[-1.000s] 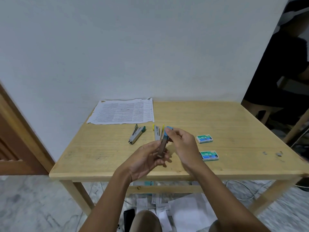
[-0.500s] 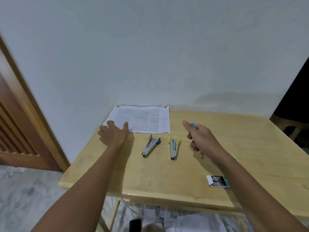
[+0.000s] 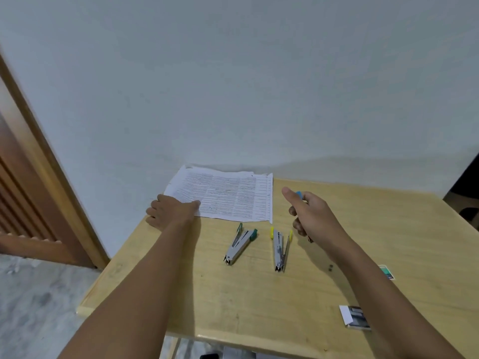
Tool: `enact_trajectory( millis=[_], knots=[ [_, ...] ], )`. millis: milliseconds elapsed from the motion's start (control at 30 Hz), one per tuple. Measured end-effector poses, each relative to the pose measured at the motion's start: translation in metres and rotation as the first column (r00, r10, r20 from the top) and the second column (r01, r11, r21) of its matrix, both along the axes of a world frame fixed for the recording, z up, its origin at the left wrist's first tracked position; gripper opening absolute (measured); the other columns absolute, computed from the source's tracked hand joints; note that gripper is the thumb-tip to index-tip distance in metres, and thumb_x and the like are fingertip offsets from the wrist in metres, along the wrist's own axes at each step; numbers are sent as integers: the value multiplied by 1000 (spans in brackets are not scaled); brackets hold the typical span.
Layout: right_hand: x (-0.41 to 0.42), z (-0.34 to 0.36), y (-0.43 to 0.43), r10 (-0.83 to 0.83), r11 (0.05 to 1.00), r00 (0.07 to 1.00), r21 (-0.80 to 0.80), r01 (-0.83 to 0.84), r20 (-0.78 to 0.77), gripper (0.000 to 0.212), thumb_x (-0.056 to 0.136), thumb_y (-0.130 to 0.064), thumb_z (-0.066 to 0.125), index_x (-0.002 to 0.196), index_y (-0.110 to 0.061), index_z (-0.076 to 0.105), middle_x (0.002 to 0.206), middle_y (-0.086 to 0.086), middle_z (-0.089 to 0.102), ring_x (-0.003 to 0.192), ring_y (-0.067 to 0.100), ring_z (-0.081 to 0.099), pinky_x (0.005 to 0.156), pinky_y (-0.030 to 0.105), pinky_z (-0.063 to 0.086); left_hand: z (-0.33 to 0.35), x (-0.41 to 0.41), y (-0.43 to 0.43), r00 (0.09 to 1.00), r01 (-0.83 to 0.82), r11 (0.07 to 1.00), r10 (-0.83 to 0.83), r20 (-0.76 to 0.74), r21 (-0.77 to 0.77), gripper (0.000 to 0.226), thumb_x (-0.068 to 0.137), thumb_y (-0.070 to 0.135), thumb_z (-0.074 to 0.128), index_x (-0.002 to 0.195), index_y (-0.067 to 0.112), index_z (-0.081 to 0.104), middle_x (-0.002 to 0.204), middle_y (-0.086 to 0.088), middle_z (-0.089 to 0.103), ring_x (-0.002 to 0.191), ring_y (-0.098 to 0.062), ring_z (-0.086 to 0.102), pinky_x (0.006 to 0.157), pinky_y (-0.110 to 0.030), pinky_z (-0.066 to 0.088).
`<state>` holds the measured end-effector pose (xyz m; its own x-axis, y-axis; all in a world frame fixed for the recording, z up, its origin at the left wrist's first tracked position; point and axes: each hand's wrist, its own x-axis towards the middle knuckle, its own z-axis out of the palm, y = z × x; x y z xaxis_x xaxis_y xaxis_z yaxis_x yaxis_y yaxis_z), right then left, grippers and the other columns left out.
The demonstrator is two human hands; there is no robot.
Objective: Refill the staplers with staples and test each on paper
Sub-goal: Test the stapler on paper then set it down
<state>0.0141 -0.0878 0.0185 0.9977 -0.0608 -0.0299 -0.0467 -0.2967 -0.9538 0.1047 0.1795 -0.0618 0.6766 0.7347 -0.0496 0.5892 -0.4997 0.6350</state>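
**Inspector:** Right hand [image 3: 315, 216] first. Fingers curled shut round the blue stapler [image 3: 299, 195]; only its blue end cap shows above the knuckles, and a dark tip pokes out below the palm. It is held clear of the table [image 3: 259, 301], just right of the paper.

**Assistant:** And the left?

**Inspector:** Left hand [image 3: 172, 212] lies flat and spread, palm down, on the near left corner of the printed sheets [image 3: 228, 196]. Pressing, not grasping; nothing is enclosed in it.

**Assistant:** How would you rate handling?

**Inspector:** My judgement: the stapler is small, rigid metal with plastic caps, light, with a smooth body that could turn in the fingers. Best held along the body, thumb on the cap end, mouth left free for the paper. The sheets are thin and limp, with ragged far edges; they will slide unless pinned, and want lifting at a corner to enter the stapler's mouth.

**Assistant:** The remaining items?

**Inspector:** The green stapler [image 3: 239, 243] and the yellow stapler [image 3: 280, 248] lie side by side between the arms, near the paper, both hinged open, bright metal with coloured tips. An opened staple box [image 3: 355, 317] sits near the front right edge; a second box [image 3: 387, 272] shows beyond the right forearm. Whether either open stapler is loaded cannot be made out.
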Motion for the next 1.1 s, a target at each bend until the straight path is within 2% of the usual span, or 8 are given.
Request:
enact_trajectory(
  millis=[133,300,400,567,667,800,933,1100],
  knots=[
    [-3,-1,2,0,998,1000,67,1,-8,36,90,-56,57,87,-19,54,77,2,46,52,15,35,53,29,33,0,-1,3,995,36,998,-31,98,-50,46,80,42,67,116,16,56,113,-8,62,121,-31,45,95,-42,29],
    [-19,6,7,-9,997,999,73,5,49,43,84,-60,61,83,-17,56,70,0,41,51,12,31,53,27,30,0,-18,4,870,200,950,-59,489,-241,24,93,37,54,78,18,53,73,4,55,77,-25,53,84,-39,39],
    [-32,6,4,-35,999,997,7,34,76,47,79,-56,71,89,-11,63,57,-8,38,47,10,32,51,24,31,19,-36,8,721,350,853,17,693,-386,11,96,23,59,88,16,56,82,2,58,84,-23,57,68,-28,46],
    [-43,12,-1,-132,989,991,68,130,28,30,88,-40,68,90,-11,66,79,0,67,59,12,48,56,26,38,78,-68,3,567,621,658,-3,823,-426,33,96,26,62,128,17,58,119,-2,69,105,-20,68,86,-41,57],
    [-51,18,-1,-157,976,987,151,158,-22,36,87,-45,68,96,-10,70,55,-11,60,50,11,39,49,24,34,120,-90,-5,500,692,598,8,866,-405,38,96,25,62,133,15,57,122,-5,69,110,-25,67,91,-49,55],
    [-60,23,1,-129,943,985,295,157,-113,58,75,-63,71,105,-14,65,114,15,70,42,10,31,48,27,28,163,-120,-25,400,802,502,-46,916,-325,30,98,16,55,128,11,59,111,1,73,100,-16,71,81,-36,59],
    [-75,26,3,-8,919,970,380,103,-243,59,67,-69,72,96,-18,65,51,-8,54,43,8,32,46,24,28,188,-147,-40,373,863,403,-99,923,-305,27,100,14,51,126,11,59,109,1,74,99,-16,71,77,-34,60],
    [-89,20,5,-8,723,982,677,135,-187,26,77,-41,79,80,-21,62,53,-9,47,38,5,31,36,18,28,197,-161,-48,388,851,436,-152,909,-291,33,101,14,52,132,8,56,120,-7,70,106,-23,69,80,-36,59]
  ],
)
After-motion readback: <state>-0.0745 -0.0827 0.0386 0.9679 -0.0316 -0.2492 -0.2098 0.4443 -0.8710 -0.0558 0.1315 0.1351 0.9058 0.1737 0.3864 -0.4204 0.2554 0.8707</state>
